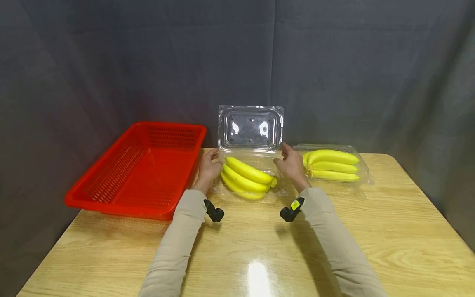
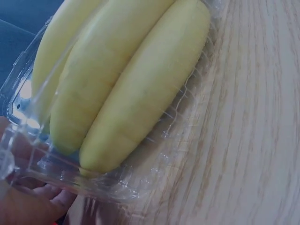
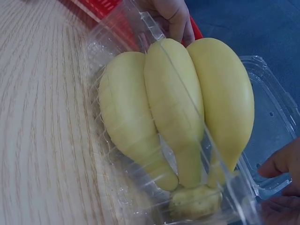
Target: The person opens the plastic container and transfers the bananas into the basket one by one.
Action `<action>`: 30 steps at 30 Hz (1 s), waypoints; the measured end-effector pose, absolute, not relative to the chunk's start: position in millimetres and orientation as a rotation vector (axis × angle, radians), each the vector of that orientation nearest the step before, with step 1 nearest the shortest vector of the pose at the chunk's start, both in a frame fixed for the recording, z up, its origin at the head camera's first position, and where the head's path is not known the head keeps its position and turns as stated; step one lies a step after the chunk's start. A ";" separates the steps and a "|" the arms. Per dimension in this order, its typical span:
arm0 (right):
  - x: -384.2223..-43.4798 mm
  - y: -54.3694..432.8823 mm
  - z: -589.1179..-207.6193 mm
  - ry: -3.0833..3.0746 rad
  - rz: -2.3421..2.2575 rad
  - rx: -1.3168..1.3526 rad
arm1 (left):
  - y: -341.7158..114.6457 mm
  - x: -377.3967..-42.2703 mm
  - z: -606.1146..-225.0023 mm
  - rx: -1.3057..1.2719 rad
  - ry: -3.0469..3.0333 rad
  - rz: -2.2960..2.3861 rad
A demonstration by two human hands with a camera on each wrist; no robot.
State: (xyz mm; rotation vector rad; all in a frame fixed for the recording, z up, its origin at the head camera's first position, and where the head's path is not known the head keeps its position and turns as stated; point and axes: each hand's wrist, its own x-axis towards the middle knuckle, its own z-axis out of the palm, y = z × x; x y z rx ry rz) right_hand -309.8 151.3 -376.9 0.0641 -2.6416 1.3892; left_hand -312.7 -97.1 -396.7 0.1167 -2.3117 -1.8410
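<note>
A clear plastic clamshell box stands on the table with its lid raised at the back. In its base lies a bunch of yellow bananas, stem end to the right, also large in the left wrist view. My left hand grips the box's left side near the hinge; the left wrist view shows its fingers at the clear corner. On the right side, my right hand holds the box near the lid's lower corner. Its thumb lies by the lid edge in the right wrist view.
To the left stands a red plastic basket with slotted walls. Right of my right hand, another clear box holds more bananas. A grey curtain hangs behind the wooden table.
</note>
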 end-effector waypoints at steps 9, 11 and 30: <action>-304.4 151.6 -365.1 -2.625 1.374 0.125 | -98.2 -309.3 -386.5 0.093 -2.394 -1.726; -301.6 152.9 -361.9 -2.623 1.373 0.143 | -97.8 -308.6 -384.0 0.082 -2.416 -1.669; -269.0 159.5 -345.6 -2.586 1.352 0.345 | -88.7 -282.1 -367.7 -0.165 -2.381 -1.468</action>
